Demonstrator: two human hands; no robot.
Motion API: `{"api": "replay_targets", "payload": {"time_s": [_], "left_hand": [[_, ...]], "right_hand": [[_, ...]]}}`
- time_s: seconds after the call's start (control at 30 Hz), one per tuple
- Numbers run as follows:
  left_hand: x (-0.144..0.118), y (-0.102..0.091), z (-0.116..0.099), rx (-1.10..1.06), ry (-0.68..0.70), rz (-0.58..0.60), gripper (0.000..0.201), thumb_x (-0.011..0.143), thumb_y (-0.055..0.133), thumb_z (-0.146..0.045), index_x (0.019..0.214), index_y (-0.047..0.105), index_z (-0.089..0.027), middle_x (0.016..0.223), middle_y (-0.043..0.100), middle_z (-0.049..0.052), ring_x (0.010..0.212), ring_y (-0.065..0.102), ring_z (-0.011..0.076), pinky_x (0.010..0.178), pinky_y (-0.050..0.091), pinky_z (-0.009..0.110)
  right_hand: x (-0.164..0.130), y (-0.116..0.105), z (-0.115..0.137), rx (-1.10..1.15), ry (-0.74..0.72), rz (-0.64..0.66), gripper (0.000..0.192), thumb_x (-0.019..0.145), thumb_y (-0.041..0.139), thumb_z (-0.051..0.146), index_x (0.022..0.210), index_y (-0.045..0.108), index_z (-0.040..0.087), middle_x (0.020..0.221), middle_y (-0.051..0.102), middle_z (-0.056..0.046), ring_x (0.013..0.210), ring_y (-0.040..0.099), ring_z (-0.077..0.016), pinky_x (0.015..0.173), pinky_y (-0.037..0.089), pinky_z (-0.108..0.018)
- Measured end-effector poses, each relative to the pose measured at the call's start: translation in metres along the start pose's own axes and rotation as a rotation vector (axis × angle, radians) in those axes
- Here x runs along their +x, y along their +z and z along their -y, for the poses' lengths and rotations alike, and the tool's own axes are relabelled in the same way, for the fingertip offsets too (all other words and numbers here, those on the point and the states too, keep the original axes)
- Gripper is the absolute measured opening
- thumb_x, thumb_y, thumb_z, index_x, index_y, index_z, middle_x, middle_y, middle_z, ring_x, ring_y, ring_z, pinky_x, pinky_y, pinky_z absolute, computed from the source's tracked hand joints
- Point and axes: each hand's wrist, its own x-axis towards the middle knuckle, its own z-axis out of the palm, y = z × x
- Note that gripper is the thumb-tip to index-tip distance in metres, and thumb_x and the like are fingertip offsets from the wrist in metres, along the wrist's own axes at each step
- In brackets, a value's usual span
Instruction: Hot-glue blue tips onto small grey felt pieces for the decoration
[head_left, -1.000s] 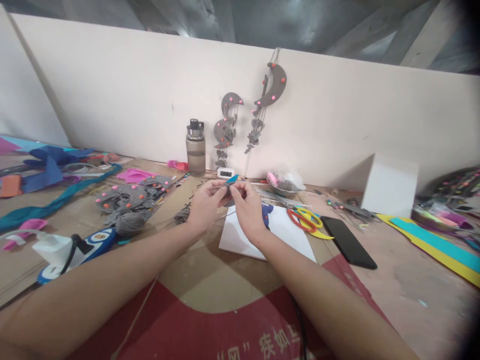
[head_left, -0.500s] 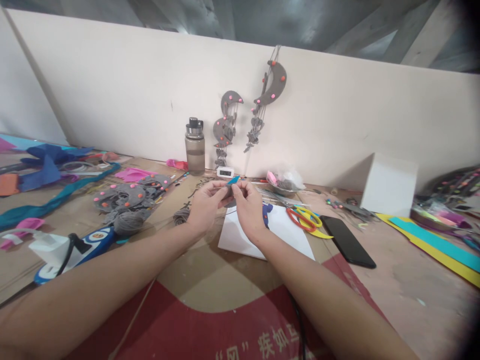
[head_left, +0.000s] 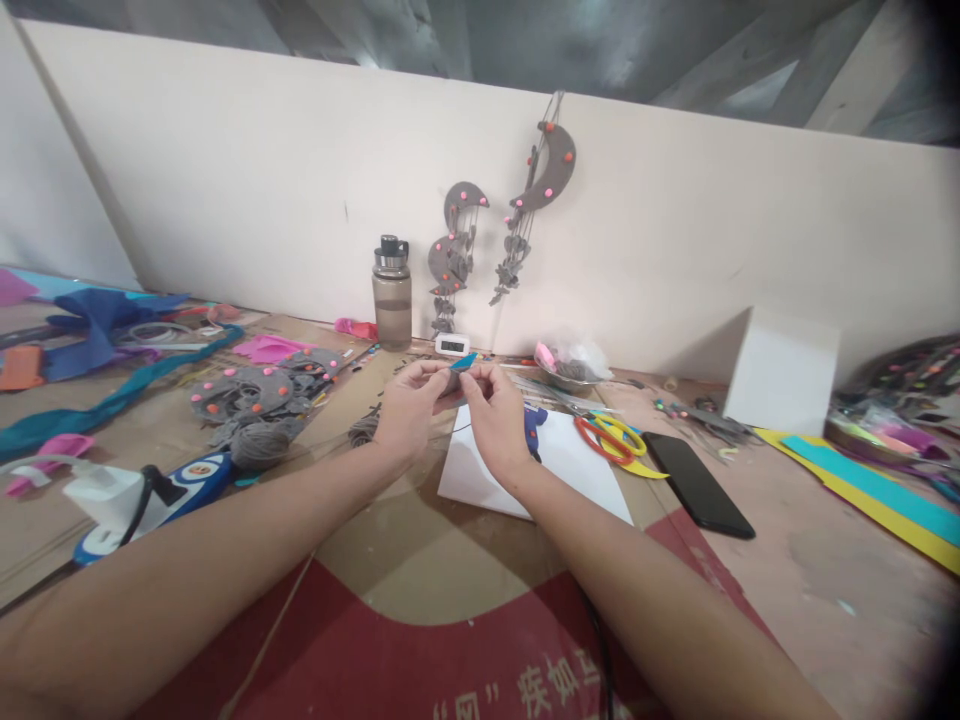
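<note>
My left hand (head_left: 411, 408) and my right hand (head_left: 495, 415) meet over the middle of the table, thumbs and fingers pinched. Between them is a small grey piece (head_left: 452, 380), likely felt, with a bit of blue material (head_left: 464, 361) sticking up from it. Its full shape is hidden by my fingers. Under my right hand lies a white sheet (head_left: 570, 475), and a blue glue gun (head_left: 533, 428) rests on it, partly covered by that hand. Beside my left hand is a roll of grey yarn (head_left: 364, 430).
Red and yellow scissors (head_left: 619, 438) and a black phone (head_left: 697, 485) lie to the right. At the left are grey crescents with pink dots (head_left: 244, 392) and a power strip (head_left: 161, 505). A bottle (head_left: 392, 300) and small clock (head_left: 451, 345) stand behind; grey crescent hangings (head_left: 555, 165) dangle on the wall.
The blue bit has tipped slightly lower and to the left between my fingers. Both hands keep their pinch on the grey piece; the whole view has shifted a little.
</note>
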Motion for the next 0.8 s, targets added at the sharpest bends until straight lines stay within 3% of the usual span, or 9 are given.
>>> {"api": "replay_targets", "payload": {"time_s": [0.43,0.8], "left_hand": [[0.0011,0.0,0.0012,0.007,-0.008,-0.027,0.022,0.066,0.076,-0.029,0.075,0.062,-0.015,0.081,0.069,0.004,0.081,0.066,0.0168,0.088,0.054,0.044],[-0.0008,-0.0009,0.0016,-0.011,-0.028,0.0,0.023,0.066,0.076,-0.029,0.077,0.062,-0.014,0.082,0.069,0.005,0.083,0.067,0.0186,0.087,0.055,0.045]], "right_hand": [[0.0039,-0.0085,0.0044,-0.082,-0.112,-0.045,0.009,0.087,0.05,0.028,0.083,0.055,0.021,0.078,0.056,0.001,0.072,0.05,-0.0154,0.072,0.039,-0.029],[0.0075,-0.0102,0.0005,-0.04,-0.069,-0.051,0.012,0.087,0.049,0.029,0.082,0.056,0.02,0.078,0.059,-0.001,0.074,0.053,-0.0158,0.073,0.041,-0.029]]}}
